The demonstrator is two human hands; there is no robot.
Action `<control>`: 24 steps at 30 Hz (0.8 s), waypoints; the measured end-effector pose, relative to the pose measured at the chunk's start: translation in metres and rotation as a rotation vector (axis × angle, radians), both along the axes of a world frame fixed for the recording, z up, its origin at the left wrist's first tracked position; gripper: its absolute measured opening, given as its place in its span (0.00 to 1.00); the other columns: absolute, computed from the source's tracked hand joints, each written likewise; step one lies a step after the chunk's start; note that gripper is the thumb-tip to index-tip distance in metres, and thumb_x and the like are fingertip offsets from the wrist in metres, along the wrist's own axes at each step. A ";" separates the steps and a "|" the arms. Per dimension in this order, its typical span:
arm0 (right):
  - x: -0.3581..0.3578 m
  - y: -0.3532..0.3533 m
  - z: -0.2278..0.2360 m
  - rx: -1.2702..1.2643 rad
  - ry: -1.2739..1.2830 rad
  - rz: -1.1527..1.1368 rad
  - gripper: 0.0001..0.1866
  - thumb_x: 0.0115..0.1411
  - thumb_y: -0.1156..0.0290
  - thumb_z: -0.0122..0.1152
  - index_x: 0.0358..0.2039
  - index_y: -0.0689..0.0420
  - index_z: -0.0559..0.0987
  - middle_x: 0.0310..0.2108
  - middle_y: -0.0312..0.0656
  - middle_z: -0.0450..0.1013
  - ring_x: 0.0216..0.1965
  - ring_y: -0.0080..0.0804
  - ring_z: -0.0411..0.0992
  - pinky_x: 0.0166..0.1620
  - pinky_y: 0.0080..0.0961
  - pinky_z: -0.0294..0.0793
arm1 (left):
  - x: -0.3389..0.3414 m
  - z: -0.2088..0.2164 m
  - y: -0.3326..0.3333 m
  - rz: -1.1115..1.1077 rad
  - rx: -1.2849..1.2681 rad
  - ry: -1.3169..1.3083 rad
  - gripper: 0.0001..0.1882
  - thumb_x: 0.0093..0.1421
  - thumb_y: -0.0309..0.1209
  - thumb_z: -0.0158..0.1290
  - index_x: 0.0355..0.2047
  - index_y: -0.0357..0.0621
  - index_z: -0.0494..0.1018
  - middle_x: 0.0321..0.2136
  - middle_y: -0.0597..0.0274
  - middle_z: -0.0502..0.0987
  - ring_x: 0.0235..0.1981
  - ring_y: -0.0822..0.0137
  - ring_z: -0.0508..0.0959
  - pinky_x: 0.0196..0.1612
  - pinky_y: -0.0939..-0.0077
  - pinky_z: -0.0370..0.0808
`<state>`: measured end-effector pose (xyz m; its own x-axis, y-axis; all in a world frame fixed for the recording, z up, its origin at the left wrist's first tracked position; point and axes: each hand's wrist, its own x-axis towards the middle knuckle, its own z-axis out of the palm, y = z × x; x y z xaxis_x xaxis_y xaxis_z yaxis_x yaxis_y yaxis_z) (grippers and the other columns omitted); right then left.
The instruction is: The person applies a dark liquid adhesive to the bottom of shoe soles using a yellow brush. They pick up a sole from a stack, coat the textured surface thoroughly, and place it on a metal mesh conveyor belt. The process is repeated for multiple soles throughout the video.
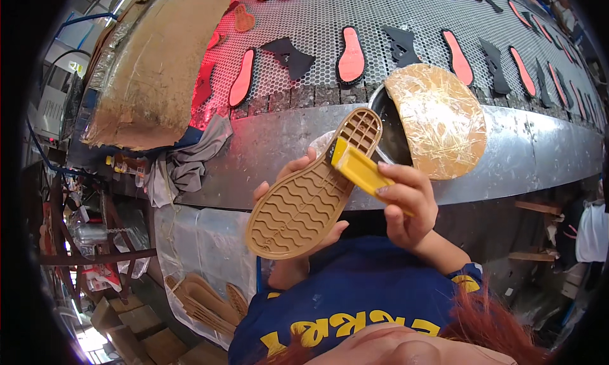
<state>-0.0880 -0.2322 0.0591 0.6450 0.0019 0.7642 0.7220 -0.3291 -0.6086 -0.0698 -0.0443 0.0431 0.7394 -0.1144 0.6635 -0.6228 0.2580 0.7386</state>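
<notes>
A tan shoe sole (301,209) is tilted in front of me, its wavy tread and gridded heel facing up. My left hand (323,241) is closed around its edges from beneath, with the thumb at the near side and fingertips at the far left edge. In my right hand (409,203) is a yellow-handled brush (368,173), pinched between thumb and fingers. The brush's dark end lies over the sole's narrow waist, near the heel; whether it touches cannot be made out. Just beyond the heel stands a metal bowl (388,127), partly covered by a round, plastic-wrapped cardboard lid (444,120).
Past the metal ledge (533,136), a perforated conveyor belt (323,22) carries several pink insoles (351,57) and black shoe pieces (292,59). Cardboard (152,66) borders it at left, above a grey cloth (190,159). A plastic-lined bin (209,238) at lower left contains more soles (206,301).
</notes>
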 end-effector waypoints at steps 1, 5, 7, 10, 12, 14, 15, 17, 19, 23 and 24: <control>-0.002 0.004 0.003 -0.005 -0.001 0.019 0.14 0.60 0.65 0.59 0.39 0.63 0.75 0.45 0.56 0.69 0.42 0.42 0.73 0.43 0.29 0.74 | -0.001 0.003 0.001 -0.011 0.041 0.051 0.52 0.46 0.34 0.66 0.64 0.59 0.43 0.60 0.47 0.54 0.64 0.52 0.54 0.64 0.52 0.56; -0.007 0.018 0.002 -0.003 -0.057 0.072 0.19 0.56 0.60 0.61 0.40 0.64 0.76 0.45 0.56 0.68 0.43 0.41 0.72 0.44 0.26 0.75 | -0.006 0.032 -0.003 -0.385 -0.494 0.575 0.36 0.57 0.42 0.51 0.63 0.51 0.50 0.62 0.55 0.55 0.64 0.59 0.56 0.65 0.57 0.54; -0.009 0.025 0.003 -0.028 -0.086 0.098 0.19 0.56 0.60 0.62 0.40 0.63 0.76 0.45 0.56 0.68 0.44 0.42 0.72 0.46 0.26 0.75 | -0.006 0.034 -0.005 -0.470 -0.746 0.751 0.33 0.60 0.48 0.42 0.62 0.47 0.52 0.63 0.55 0.55 0.63 0.59 0.57 0.65 0.58 0.53; -0.011 0.034 0.007 -0.060 -0.128 0.163 0.19 0.54 0.59 0.64 0.37 0.63 0.78 0.45 0.57 0.67 0.44 0.44 0.72 0.46 0.29 0.75 | -0.001 0.017 -0.009 -0.204 -0.594 0.665 0.34 0.61 0.50 0.34 0.62 0.43 0.53 0.64 0.56 0.53 0.62 0.54 0.57 0.60 0.50 0.62; -0.010 0.040 0.009 -0.090 -0.171 0.195 0.19 0.51 0.59 0.67 0.34 0.63 0.79 0.44 0.58 0.67 0.43 0.45 0.72 0.45 0.31 0.76 | -0.002 0.020 -0.009 -0.279 -0.633 0.692 0.34 0.61 0.51 0.35 0.62 0.43 0.53 0.64 0.57 0.52 0.62 0.54 0.57 0.56 0.48 0.67; -0.011 0.044 0.014 -0.092 -0.187 0.220 0.19 0.51 0.59 0.67 0.34 0.63 0.79 0.44 0.58 0.67 0.42 0.46 0.72 0.45 0.31 0.76 | -0.002 0.030 -0.007 -0.383 -0.677 0.773 0.35 0.61 0.53 0.35 0.62 0.44 0.53 0.64 0.59 0.52 0.62 0.55 0.57 0.51 0.47 0.72; -0.011 0.046 0.016 -0.093 -0.194 0.232 0.18 0.52 0.59 0.67 0.33 0.64 0.79 0.44 0.58 0.67 0.42 0.46 0.72 0.45 0.31 0.76 | 0.000 0.029 -0.007 -0.384 -0.611 0.687 0.35 0.61 0.53 0.35 0.62 0.44 0.53 0.63 0.59 0.53 0.62 0.55 0.57 0.51 0.46 0.72; -0.010 0.053 0.019 -0.084 -0.212 0.271 0.19 0.52 0.59 0.66 0.32 0.64 0.79 0.44 0.59 0.67 0.41 0.47 0.73 0.43 0.31 0.76 | 0.003 0.023 0.000 -0.386 -0.548 0.607 0.34 0.61 0.52 0.38 0.62 0.45 0.52 0.62 0.59 0.54 0.62 0.56 0.57 0.52 0.49 0.71; -0.010 0.056 0.022 -0.096 -0.223 0.301 0.19 0.53 0.59 0.66 0.32 0.65 0.78 0.45 0.59 0.67 0.41 0.47 0.73 0.42 0.31 0.77 | 0.004 0.018 0.004 -0.409 -0.556 0.608 0.33 0.60 0.47 0.45 0.61 0.47 0.52 0.60 0.59 0.56 0.62 0.58 0.58 0.56 0.55 0.68; -0.009 0.058 0.025 -0.053 -0.208 0.400 0.20 0.55 0.59 0.64 0.35 0.65 0.76 0.45 0.61 0.66 0.41 0.49 0.73 0.42 0.34 0.77 | 0.010 0.006 -0.005 -0.246 -0.311 0.280 0.36 0.56 0.37 0.55 0.61 0.51 0.51 0.60 0.58 0.56 0.62 0.61 0.57 0.63 0.64 0.58; -0.009 0.058 0.025 -0.048 -0.203 0.410 0.20 0.55 0.59 0.64 0.36 0.65 0.75 0.45 0.61 0.66 0.41 0.49 0.73 0.42 0.34 0.77 | 0.009 0.006 -0.004 -0.241 -0.315 0.280 0.36 0.56 0.37 0.55 0.61 0.51 0.51 0.60 0.58 0.56 0.62 0.61 0.57 0.63 0.64 0.58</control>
